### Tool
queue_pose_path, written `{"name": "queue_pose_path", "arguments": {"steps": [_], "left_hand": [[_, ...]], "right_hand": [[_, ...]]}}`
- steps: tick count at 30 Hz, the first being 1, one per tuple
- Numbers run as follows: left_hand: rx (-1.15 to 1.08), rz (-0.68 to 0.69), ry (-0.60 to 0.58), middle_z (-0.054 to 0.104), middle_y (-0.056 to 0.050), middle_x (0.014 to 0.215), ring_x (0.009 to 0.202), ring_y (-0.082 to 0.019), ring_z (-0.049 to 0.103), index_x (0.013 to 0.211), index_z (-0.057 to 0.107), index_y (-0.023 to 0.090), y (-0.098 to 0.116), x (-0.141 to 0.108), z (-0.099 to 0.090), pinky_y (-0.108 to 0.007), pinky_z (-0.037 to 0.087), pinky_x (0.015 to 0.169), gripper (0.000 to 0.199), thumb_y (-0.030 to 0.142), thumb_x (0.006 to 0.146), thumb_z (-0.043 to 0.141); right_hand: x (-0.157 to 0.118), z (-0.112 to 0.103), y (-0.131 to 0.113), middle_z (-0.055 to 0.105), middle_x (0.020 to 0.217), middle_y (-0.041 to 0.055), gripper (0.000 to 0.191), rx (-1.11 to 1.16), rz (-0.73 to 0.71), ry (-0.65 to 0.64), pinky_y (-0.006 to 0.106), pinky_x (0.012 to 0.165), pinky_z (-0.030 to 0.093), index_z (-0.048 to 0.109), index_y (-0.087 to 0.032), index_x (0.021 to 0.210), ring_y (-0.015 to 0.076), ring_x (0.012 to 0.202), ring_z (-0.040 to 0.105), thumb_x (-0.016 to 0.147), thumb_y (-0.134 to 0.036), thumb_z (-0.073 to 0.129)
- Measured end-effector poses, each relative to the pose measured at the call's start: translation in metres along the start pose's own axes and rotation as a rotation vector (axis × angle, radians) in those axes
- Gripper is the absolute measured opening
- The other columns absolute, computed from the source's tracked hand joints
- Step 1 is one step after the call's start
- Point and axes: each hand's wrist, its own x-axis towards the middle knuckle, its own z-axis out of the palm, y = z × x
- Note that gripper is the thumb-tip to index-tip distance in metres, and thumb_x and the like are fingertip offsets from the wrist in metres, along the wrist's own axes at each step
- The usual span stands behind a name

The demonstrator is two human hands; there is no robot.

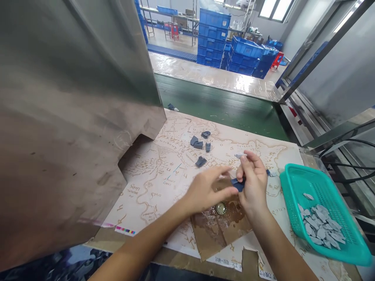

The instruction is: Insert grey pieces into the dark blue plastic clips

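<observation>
My right hand (254, 183) is closed around a dark blue piece (238, 185), and a small light grey piece (239, 155) sticks out at its fingertips. Beside it, my left hand (206, 189) has its fingers apart, with the thumb near the blue piece. Below both hands lies brown cardboard (211, 238) with a small round metal cap (220, 208) on it. Several dark blue pieces (198, 145) are scattered on the map-printed sheet (164, 171). To the right, a green basket (288, 203) holds many light grey pieces (320, 224).
A large metal panel (73, 117) fills the left side. Behind the sheet runs a green conveyor belt (216, 105), with a small dark piece (172, 107) near its edge. Metal framing (313, 47) and cables (348, 168) are at right. Blue crates (212, 37) stand farther back.
</observation>
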Motion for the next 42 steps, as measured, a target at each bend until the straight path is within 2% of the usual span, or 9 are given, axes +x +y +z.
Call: {"name": "queue_pose_path", "arguments": {"steps": [2, 5, 7, 10, 13, 15, 28, 34, 42], "left_hand": [[-0.337, -0.125, -0.075, 0.067, -0.011, 0.104, 0.089, -0.023, 0.065, 0.115, 0.058, 0.016, 0.003, -0.005, 0.015, -0.035, 0.054, 0.074, 0.045, 0.037, 0.076, 0.064], [-0.644, -0.279, -0.088, 0.069, -0.009, 0.095, 0.079, -0.019, 0.066, 0.102, 0.062, 0.015, 0.001, -0.006, 0.024, -0.031, 0.054, 0.070, 0.042, 0.039, 0.069, 0.072], [-0.787, -0.300, -0.083, 0.069, -0.006, 0.086, 0.074, -0.016, 0.066, 0.092, 0.064, 0.016, -0.002, -0.004, 0.021, -0.029, 0.055, 0.069, 0.041, 0.042, 0.063, 0.077], [-0.901, -0.263, -0.041, 0.067, -0.002, 0.076, 0.067, -0.013, 0.064, 0.084, 0.065, 0.017, -0.003, 0.000, 0.011, -0.025, 0.055, 0.061, 0.041, 0.046, 0.059, 0.080], [-0.920, -0.190, -0.011, 0.066, 0.000, 0.069, 0.056, -0.010, 0.062, 0.078, 0.067, 0.016, -0.003, 0.003, 0.005, -0.021, 0.054, 0.055, 0.038, 0.046, 0.058, 0.081], [-0.931, -0.140, -0.009, 0.066, 0.001, 0.068, 0.054, -0.009, 0.062, 0.077, 0.069, 0.017, -0.004, 0.004, 0.004, -0.020, 0.054, 0.055, 0.033, 0.043, 0.061, 0.080], [-0.880, 0.014, 0.018, 0.065, 0.002, 0.082, 0.068, -0.010, 0.062, 0.081, 0.070, 0.024, -0.007, 0.002, 0.002, -0.021, 0.053, 0.060, 0.016, 0.032, 0.069, 0.076], [-0.770, 0.061, 0.059, 0.065, 0.000, 0.078, 0.065, -0.010, 0.061, 0.080, 0.069, 0.021, -0.008, 0.002, 0.002, -0.021, 0.052, 0.060, 0.018, 0.034, 0.070, 0.075], [-0.543, 0.237, 0.190, 0.067, -0.001, 0.076, 0.072, -0.012, 0.064, 0.081, 0.070, 0.021, -0.009, 0.004, 0.000, -0.020, 0.052, 0.061, 0.013, 0.031, 0.074, 0.071]], "right_hand": [[-0.008, -0.002, -0.002, 0.057, 0.056, -0.0056, 0.027, -0.040, -0.077, -0.024, 0.019, 0.045, 0.042, 0.062, -0.021, 0.081, 0.0074, 0.047, 0.050, 0.061, -0.033, 0.077], [-0.013, -0.013, -0.010, 0.067, 0.075, -0.0003, 0.020, -0.068, -0.252, -0.010, 0.022, 0.059, 0.051, 0.066, -0.022, 0.078, 0.0115, 0.067, 0.062, 0.063, -0.029, 0.077], [-0.013, -0.024, -0.020, 0.069, 0.079, 0.0004, 0.015, -0.131, -0.364, -0.024, 0.022, 0.061, 0.052, 0.068, -0.023, 0.080, 0.0124, 0.070, 0.064, 0.067, -0.027, 0.076], [-0.015, -0.038, -0.033, 0.071, 0.081, 0.0007, 0.014, -0.314, -0.508, -0.179, 0.024, 0.061, 0.055, 0.070, -0.024, 0.085, 0.0140, 0.071, 0.066, 0.073, -0.019, 0.073], [-0.019, -0.044, -0.039, 0.072, 0.085, -0.0005, 0.020, -0.466, -0.623, -0.353, 0.025, 0.067, 0.057, 0.070, -0.026, 0.089, 0.0148, 0.077, 0.068, 0.075, -0.012, 0.069], [-0.020, -0.044, -0.038, 0.072, 0.085, -0.0015, 0.022, -0.537, -0.658, -0.399, 0.024, 0.069, 0.057, 0.070, -0.027, 0.091, 0.0139, 0.078, 0.068, 0.076, -0.010, 0.067], [-0.018, -0.042, -0.031, 0.072, 0.087, -0.0036, 0.019, -0.643, -0.643, -0.384, 0.017, 0.066, 0.056, 0.069, -0.028, 0.093, 0.0095, 0.070, 0.067, 0.078, -0.016, 0.069], [-0.018, -0.044, -0.030, 0.071, 0.088, -0.0024, 0.021, -0.682, -0.681, -0.403, 0.021, 0.067, 0.057, 0.068, -0.028, 0.094, 0.0114, 0.073, 0.067, 0.079, -0.014, 0.067], [-0.014, -0.041, -0.030, 0.072, 0.085, -0.0012, 0.023, -0.690, -0.797, -0.479, 0.027, 0.074, 0.055, 0.067, -0.026, 0.092, 0.0143, 0.080, 0.066, 0.078, -0.008, 0.065]]}}
